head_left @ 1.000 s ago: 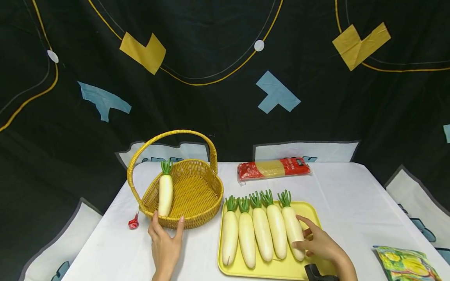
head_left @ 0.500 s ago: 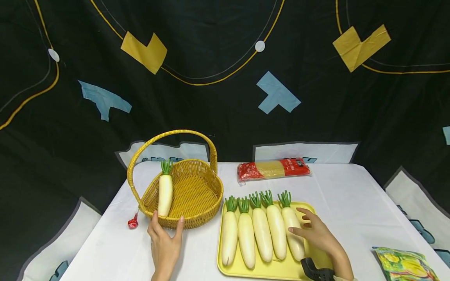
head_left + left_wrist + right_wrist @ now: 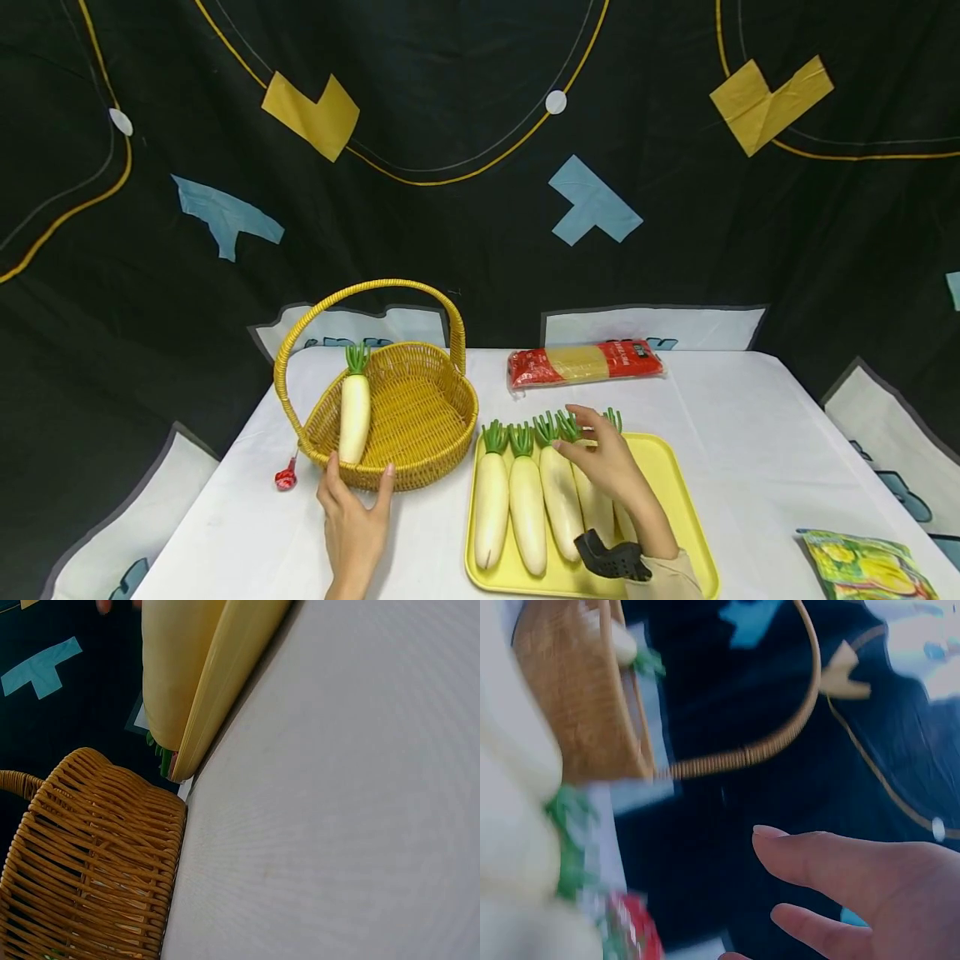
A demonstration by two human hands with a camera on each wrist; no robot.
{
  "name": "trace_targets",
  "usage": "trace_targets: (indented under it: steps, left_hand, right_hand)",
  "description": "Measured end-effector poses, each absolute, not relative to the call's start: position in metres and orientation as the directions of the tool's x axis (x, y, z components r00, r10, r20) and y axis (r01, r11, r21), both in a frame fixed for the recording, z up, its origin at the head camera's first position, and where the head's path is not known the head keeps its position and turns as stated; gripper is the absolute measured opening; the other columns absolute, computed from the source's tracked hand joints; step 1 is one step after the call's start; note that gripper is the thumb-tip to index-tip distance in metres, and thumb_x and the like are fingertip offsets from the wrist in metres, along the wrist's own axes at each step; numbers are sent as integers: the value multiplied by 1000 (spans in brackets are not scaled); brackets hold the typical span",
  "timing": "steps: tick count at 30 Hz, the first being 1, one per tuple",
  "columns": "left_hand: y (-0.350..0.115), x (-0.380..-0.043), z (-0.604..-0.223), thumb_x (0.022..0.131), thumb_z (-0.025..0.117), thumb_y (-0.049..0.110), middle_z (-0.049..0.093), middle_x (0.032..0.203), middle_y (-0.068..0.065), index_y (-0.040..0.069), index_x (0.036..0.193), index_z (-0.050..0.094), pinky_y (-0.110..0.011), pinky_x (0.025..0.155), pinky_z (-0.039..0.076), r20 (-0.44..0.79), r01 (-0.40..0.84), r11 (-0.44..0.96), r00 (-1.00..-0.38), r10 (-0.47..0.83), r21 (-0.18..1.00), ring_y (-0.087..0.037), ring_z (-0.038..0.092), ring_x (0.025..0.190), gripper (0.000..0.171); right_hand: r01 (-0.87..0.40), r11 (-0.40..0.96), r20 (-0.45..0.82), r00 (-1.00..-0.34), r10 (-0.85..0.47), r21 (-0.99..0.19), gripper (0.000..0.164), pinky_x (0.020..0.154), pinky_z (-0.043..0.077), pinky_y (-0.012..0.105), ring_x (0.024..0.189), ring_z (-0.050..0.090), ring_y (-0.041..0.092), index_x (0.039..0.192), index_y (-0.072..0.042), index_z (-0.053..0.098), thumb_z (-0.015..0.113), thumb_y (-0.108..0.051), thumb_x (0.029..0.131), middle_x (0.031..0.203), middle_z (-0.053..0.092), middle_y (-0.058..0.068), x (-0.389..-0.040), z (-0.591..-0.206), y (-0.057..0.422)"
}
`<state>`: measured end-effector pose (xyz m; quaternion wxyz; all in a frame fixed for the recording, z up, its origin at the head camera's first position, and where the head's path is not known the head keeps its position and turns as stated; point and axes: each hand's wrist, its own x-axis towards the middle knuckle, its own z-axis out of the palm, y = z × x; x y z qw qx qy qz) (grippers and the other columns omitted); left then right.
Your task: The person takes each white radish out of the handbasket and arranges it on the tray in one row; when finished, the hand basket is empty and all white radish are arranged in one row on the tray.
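Observation:
My left hand touches the front rim of a yellow wicker basket with its thumb and fingers spread apart. Inside the basket, one white radish with a green top leans upright at the left. My right hand is over the radishes on a yellow tray, its thumb and fingers apart and nothing between them. It hides parts of the right-hand radishes. In the right wrist view, the blurred radishes lie left of the hand's fingers.
A red and yellow packet lies behind the tray. A green and yellow packet is at the front right. Left of the basket lies a red wrapped lollipop. The basket's tall handle arches upward. A black curtain hangs behind the table.
My right hand has lifted away from the rightmost radish and moved left and farther back, over the tray. My left hand has stayed at the basket rim.

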<state>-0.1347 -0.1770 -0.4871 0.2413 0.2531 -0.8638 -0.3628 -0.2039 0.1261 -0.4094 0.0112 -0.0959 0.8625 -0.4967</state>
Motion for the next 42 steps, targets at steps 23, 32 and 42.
trace_targets:
  steps: [23, 32, 42]
  left_hand:
    - [-178, -133, -486, 83, 53, 56, 21, 140, -26, 16, 145, 6, -58, 70, 41, 238, -268, 603, -742, -627, 752, -56, 48, 95, 87]
    - [-175, -132, -487, 82, 56, 54, 24, 140, -25, 17, 145, 9, -58, 73, 41, 255, -264, 602, -727, -638, 753, -56, 48, 96, 86]
    - [-176, -129, -486, 82, 54, 56, 24, 140, -24, 16, 145, 9, -57, 74, 42, 249, -273, 612, -736, -630, 742, -54, 49, 99, 87]
  right_hand:
    - [-396, 346, 171, -831, -530, -851, 63, 70, 50, 24, 96, 62, 25, 138, -20, 36, 65, -24, 83, 120, 54, 16, -244, -396, -68]
    - [-296, 381, 38, -830, -556, -876, 63, 59, 48, 25, 83, 60, 20, 138, -18, 37, 66, -21, 82, 117, 55, 19, -254, -409, -108]
    - [-132, 315, -65, -836, -545, -940, 68, 54, 55, 35, 65, 64, 34, 139, -16, 34, 67, -10, 80, 86, 60, 13, -261, -432, -127]
